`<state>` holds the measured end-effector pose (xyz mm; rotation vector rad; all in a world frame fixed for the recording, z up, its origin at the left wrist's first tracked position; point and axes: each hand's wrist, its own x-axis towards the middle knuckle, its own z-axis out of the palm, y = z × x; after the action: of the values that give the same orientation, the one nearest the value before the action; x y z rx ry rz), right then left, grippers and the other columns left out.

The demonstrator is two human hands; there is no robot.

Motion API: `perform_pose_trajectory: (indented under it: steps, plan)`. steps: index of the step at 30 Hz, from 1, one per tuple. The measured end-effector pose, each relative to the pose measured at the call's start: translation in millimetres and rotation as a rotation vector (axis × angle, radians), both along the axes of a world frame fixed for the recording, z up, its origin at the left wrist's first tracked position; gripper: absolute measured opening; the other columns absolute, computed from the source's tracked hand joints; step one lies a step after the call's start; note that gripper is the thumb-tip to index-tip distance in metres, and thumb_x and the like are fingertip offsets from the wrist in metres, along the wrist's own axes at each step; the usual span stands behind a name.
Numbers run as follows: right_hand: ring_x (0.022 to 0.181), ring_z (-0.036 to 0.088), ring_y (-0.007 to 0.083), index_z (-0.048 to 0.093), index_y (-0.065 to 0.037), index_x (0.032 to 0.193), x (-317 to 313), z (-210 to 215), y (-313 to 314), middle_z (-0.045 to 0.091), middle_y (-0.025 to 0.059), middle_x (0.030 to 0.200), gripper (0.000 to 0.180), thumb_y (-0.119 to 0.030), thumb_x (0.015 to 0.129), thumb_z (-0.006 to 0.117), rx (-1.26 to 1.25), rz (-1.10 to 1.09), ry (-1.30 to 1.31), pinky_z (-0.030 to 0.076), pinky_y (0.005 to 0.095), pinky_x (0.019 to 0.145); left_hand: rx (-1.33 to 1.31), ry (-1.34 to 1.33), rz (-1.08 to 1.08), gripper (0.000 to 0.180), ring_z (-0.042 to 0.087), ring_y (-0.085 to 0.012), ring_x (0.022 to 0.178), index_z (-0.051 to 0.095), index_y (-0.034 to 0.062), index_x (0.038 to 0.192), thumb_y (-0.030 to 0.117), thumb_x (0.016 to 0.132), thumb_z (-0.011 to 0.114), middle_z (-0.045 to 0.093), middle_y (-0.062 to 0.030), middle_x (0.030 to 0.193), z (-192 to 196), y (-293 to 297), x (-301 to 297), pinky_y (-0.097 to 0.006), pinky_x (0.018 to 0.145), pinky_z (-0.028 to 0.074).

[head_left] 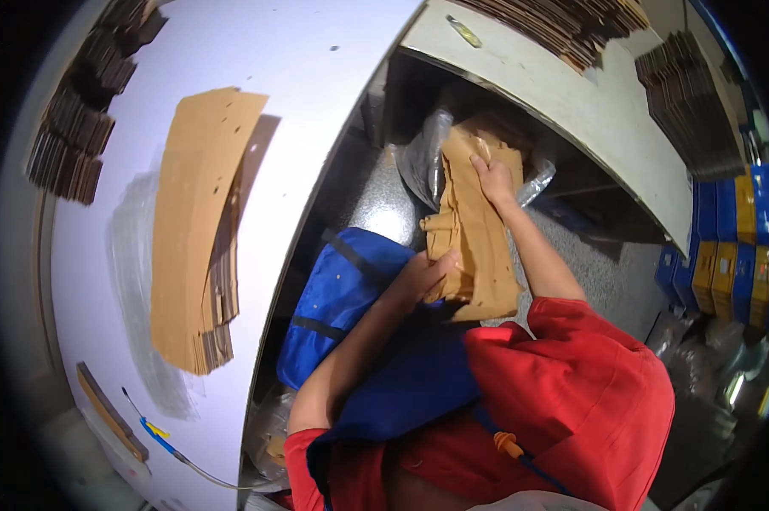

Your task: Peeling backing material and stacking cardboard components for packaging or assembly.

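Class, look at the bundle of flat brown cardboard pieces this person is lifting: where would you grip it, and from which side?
Grip the cardboard bundle at both ends of its long axis, as the left hand and right hand do, coming from above. It is long, thin and loosely stacked, so probably a middle grip would let it sag.

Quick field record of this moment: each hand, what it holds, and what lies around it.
left hand: grips the near end of the bundle of flat brown cardboard pieces
right hand: pressed on the far end of the same bundle
bundle: held low between the two white tables, above the grey floor
blue bag: just left of the bundle, beneath the left forearm
left table: bears a stack of cardboard sheets
clear plastic wrap: behind the bundle, under the far table
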<state>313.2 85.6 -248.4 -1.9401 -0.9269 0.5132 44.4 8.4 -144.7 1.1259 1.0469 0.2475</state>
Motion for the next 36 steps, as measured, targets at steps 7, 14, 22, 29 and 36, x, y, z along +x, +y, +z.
perform_pose_trajectory:
  steps: [7, 14, 22, 29, 36]
  plan:
    - [0.131, 0.056, 0.0434, 0.053, -0.006, 0.148, 272, -106, 95, 0.054, 0.0228, 0.150, 0.073, -0.060, 0.103, 0.034, 0.025, -0.253, -0.584, 0.047, 0.0474, 0.108, 0.381, -0.031, -0.205, 0.040, 0.067, -0.0182, 0.099, 0.059, -0.0028, 0.135, 0.022, 0.103, 0.061, 0.073, -0.0117, 0.111, -2, 36, 102, -0.028, 0.088, 0.052]
    - [0.136, 0.052, 0.0448, 0.049, -0.001, 0.150, 240, -137, 143, 0.051, 0.0220, 0.153, 0.074, -0.058, 0.104, 0.038, 0.053, -0.168, -0.223, 0.041, 0.0476, 0.114, 0.600, 0.127, 0.053, 0.041, 0.067, -0.0192, 0.105, 0.057, -0.0048, 0.141, 0.020, 0.108, 0.054, 0.072, -0.0148, 0.124, 6, 92, 30, -0.026, 0.095, 0.051]
    - [0.153, 0.020, 0.0476, 0.033, -0.004, 0.158, 93, -98, 97, 0.024, 0.0250, 0.165, 0.084, -0.060, 0.098, 0.053, -0.028, 0.178, -0.711, 0.026, 0.0703, 0.115, 0.434, 0.216, 0.464, 0.038, 0.068, -0.0190, 0.101, 0.058, -0.0043, 0.140, 0.017, 0.108, 0.055, 0.072, -0.0171, 0.121, -14, 92, -1, -0.026, 0.089, 0.053]
    - [0.132, 0.053, 0.0453, 0.055, -0.005, 0.142, 162, -146, 248, 0.059, 0.0213, 0.142, 0.078, -0.068, 0.097, 0.046, -0.705, 0.284, -0.290, 0.035, 0.0667, 0.107, 0.540, 0.294, 0.455, 0.038, 0.068, -0.0204, 0.100, 0.058, -0.0046, 0.139, 0.018, 0.108, 0.056, 0.071, -0.0171, 0.123, -20, 118, 13, -0.029, 0.093, 0.054]
    - [0.121, 0.063, 0.0296, 0.066, -0.018, 0.138, 91, -214, 337, 0.067, 0.0171, 0.135, 0.058, -0.057, 0.097, 0.052, -0.483, 0.482, -0.012, 0.040, 0.0416, 0.110, 0.653, 0.509, 0.555, 0.038, 0.068, -0.0205, 0.105, 0.061, -0.0035, 0.137, 0.020, 0.106, 0.060, 0.071, -0.0139, 0.127, 12, 123, -14, -0.030, 0.096, 0.053]
